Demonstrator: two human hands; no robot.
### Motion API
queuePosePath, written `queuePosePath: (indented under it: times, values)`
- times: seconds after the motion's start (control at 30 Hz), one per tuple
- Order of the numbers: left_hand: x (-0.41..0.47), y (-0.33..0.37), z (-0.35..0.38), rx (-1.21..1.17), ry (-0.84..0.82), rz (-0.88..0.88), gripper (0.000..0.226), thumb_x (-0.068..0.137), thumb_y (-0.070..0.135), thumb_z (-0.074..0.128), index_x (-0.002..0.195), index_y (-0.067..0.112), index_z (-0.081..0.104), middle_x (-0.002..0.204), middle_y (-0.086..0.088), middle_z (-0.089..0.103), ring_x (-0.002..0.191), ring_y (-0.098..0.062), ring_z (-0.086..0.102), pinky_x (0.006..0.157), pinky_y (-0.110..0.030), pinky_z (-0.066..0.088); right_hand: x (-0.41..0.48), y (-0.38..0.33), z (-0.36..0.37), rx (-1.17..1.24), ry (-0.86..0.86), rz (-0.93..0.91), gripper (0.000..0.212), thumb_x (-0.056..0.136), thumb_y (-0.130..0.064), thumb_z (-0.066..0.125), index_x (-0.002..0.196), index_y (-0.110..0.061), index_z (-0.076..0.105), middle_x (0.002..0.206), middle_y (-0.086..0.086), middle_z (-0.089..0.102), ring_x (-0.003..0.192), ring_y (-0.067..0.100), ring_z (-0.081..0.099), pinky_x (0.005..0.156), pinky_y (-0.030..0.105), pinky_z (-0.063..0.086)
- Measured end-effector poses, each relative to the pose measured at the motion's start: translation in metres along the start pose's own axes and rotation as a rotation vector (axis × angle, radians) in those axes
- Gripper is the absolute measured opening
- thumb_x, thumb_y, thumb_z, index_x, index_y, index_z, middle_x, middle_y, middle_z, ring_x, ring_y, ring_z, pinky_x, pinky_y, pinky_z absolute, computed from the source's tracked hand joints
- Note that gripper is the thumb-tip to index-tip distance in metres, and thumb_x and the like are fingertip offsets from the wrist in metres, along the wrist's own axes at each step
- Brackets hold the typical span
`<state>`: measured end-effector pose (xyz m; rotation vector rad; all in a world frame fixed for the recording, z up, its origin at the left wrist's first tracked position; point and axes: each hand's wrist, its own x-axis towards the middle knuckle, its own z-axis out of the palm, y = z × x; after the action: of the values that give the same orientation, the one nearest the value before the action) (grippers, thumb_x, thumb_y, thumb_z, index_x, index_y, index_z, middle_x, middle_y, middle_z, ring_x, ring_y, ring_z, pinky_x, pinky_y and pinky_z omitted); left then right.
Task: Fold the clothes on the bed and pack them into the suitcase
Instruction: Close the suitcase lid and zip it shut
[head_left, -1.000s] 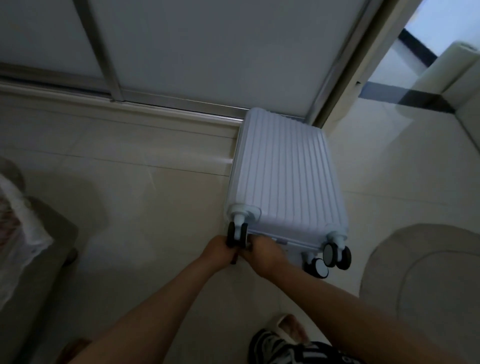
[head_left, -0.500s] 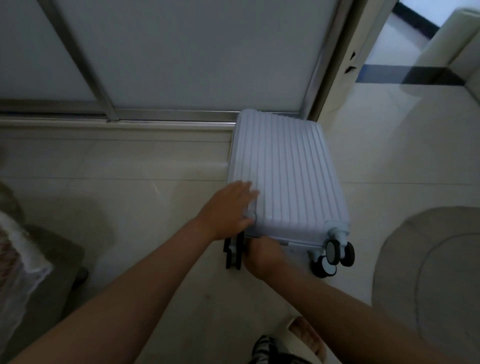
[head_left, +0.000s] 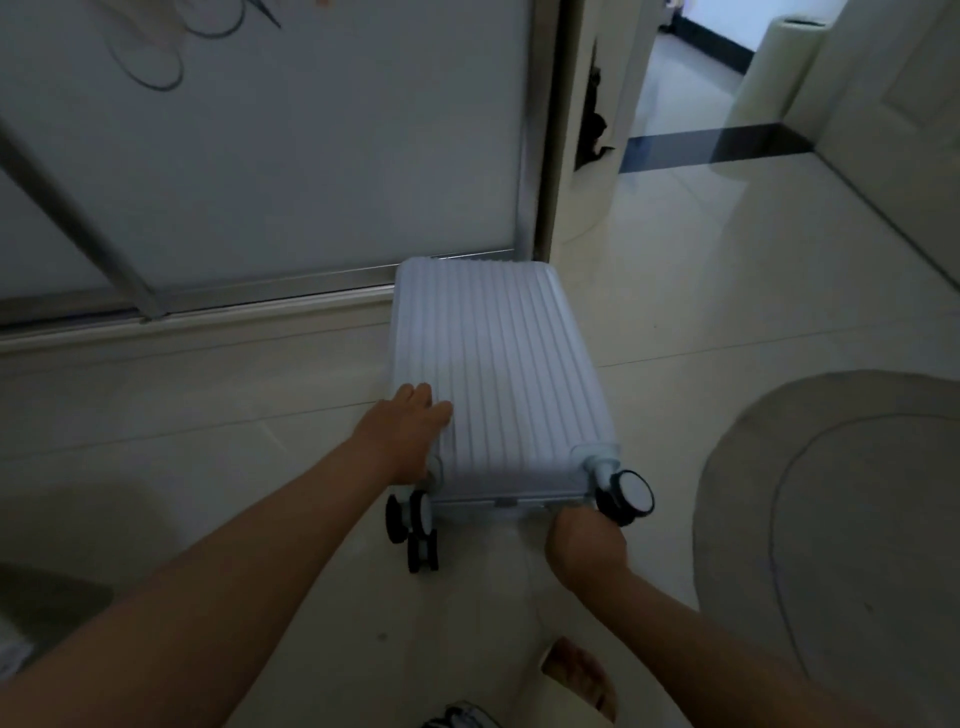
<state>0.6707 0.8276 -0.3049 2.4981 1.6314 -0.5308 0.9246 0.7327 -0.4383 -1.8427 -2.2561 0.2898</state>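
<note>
Left hand (head_left: 410, 436): it lies flat on the ribbed shell at the near-left corner of the suitcase (head_left: 498, 374), fingers spread and unclenched, gripping nothing; the palm sits just above the left wheel mount.
Risk at the left fingers: pressing down on a smooth, ribbed lid gives little purchase. If the case is to be dragged or turned, I judge the palm could slide along the ribs and the case swing instead of following.
Left wheels (head_left: 413, 522): the black castors hang just below and beside the left wrist, free of the tiled floor (head_left: 675, 312) as far as I can tell. A sudden shift could pinch skin against them.
Suitcase look: pale, hard-shelled, with lengthwise ribs, lying on its broad side and fully closed. Its far end is close to the sliding door frame (head_left: 260, 291); its wheeled end points toward the person.
Risk at the far end: pushing away from the fingers would knock the shell into the frame.
Right hand (head_left: 587, 545): it is curled at the lower near edge, just under the right wheel (head_left: 626, 496). What the fingers clasp is hidden, so I cannot tell whether they are closed on the seam, a zip or nothing.
Risk at the right fingers: with the case shut and no clothes in sight, the opening comes first. Lifting one half from this corner alone may twist it.
Rug (head_left: 841, 519): round, well right of the right hand. Wheels could snag its edge.
</note>
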Motion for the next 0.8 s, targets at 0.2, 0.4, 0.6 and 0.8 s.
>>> queuePosePath:
  times: [0.2, 0.4, 0.6, 0.8]
  values:
    - [0.024, 0.037, -0.042, 0.138, -0.149, -0.086, 0.081, 0.084, 0.050, 0.065, 0.146, 0.015, 0.027, 0.142, -0.012, 0.036, 0.128, -0.028, 0.039, 0.104, -0.042, 0.034, -0.012, 0.029, -0.022, 0.000, -0.109, -0.032, 0.030, 0.082, -0.010, 0.043, 0.066, -0.004, 0.068, 0.059, 0.010, 0.063, 0.051, 0.025, 0.065, 0.046, 0.023, 0.046]
    - [0.046, 0.111, -0.061, -0.064, -0.147, 0.163, 0.079, 0.089, 0.041, 0.064, 0.152, 0.023, 0.019, 0.153, -0.007, 0.027, 0.137, -0.028, 0.032, 0.108, -0.044, 0.035, 0.001, 0.037, -0.099, 0.259, -0.072, -0.049, 0.029, 0.092, -0.027, 0.050, 0.107, -0.017, 0.073, 0.097, 0.011, 0.074, 0.085, 0.030, 0.067, 0.071, 0.032, 0.049]
    - [0.060, 0.122, -0.092, -0.127, -0.165, 0.156, 0.081, 0.090, 0.045, 0.064, 0.153, 0.025, 0.018, 0.155, -0.007, 0.025, 0.139, -0.028, 0.031, 0.111, -0.044, 0.034, 0.044, 0.057, -0.147, 0.273, -0.133, 0.173, 0.036, 0.096, -0.028, 0.054, 0.131, -0.020, 0.059, 0.125, 0.010, 0.055, 0.110, 0.026, 0.058, 0.091, 0.031, 0.046]
    - [0.069, 0.134, -0.065, -0.100, -0.092, 0.267, 0.106, 0.076, 0.053, 0.074, 0.155, 0.024, 0.010, 0.162, -0.005, 0.009, 0.147, -0.026, 0.010, 0.118, -0.046, 0.020, 0.085, 0.049, -0.131, 0.474, -0.460, 0.384, 0.067, 0.101, -0.023, 0.048, 0.156, -0.006, 0.013, 0.157, 0.017, 0.030, 0.141, 0.030, 0.036, 0.113, 0.031, 0.028]
